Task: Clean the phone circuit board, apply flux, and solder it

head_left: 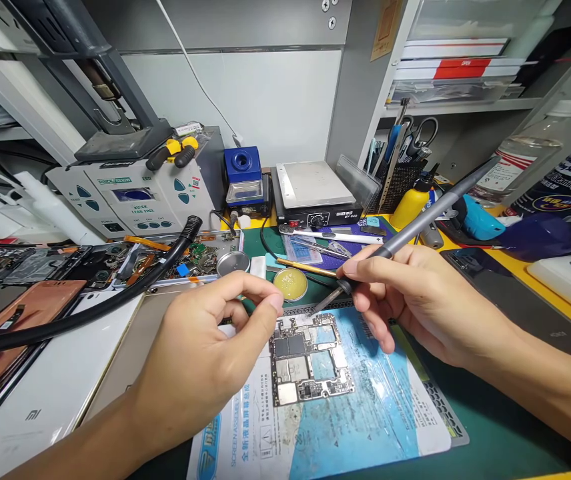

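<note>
My right hand (405,293) grips a grey pen-shaped tool (425,217) with a black collar. Its thin metal tip points down at the top edge of a phone circuit board (293,367); whether it touches cannot be told. My left hand (215,340) is closed in a pinch, thumb against forefinger, left of the board. Anything between those fingertips is too small or hidden. The bare board lies flat on a blue-and-white printed sheet (365,427). Just behind it stands an open round tin of yellow paste (290,285). A thin gold rod (310,267) runs behind my right fingertips.
A thick black hose (115,303) crosses phone parts on the left. Behind stand a grey rework station (140,200), a blue iron stand (243,167) and a flat heating plate (315,183). Right are a pen holder (400,177), bottles (515,153) and a dark phone (525,287).
</note>
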Motion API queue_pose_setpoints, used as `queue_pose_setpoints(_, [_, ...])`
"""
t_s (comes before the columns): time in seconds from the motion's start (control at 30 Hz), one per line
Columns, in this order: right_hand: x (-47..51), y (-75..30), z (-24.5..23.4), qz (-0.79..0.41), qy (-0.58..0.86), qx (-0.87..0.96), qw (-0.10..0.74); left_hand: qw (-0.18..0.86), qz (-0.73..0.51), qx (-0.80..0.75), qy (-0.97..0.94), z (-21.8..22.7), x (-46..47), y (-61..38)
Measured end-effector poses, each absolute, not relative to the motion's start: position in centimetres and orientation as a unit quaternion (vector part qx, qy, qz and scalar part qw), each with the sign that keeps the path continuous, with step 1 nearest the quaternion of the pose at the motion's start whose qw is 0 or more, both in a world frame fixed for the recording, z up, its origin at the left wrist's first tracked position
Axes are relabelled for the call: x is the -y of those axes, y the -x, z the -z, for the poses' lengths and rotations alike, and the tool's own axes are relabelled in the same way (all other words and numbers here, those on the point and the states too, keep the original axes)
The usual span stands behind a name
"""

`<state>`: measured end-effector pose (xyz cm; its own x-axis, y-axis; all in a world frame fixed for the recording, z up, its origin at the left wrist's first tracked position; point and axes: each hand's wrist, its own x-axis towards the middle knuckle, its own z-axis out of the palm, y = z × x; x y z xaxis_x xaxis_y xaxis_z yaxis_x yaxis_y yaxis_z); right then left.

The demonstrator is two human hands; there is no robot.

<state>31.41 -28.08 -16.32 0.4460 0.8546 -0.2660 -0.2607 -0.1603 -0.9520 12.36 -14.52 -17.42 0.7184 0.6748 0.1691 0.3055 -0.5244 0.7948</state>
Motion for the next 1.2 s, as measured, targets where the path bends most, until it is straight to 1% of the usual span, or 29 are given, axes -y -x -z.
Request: queue_pose_setpoints(1.2, [27.99, -31.45, 16.20, -0.463, 0.607, 0.245, 0.597, 0.391, -0.220, -0.293, -0.844, 17.11, 14.65, -12.34])
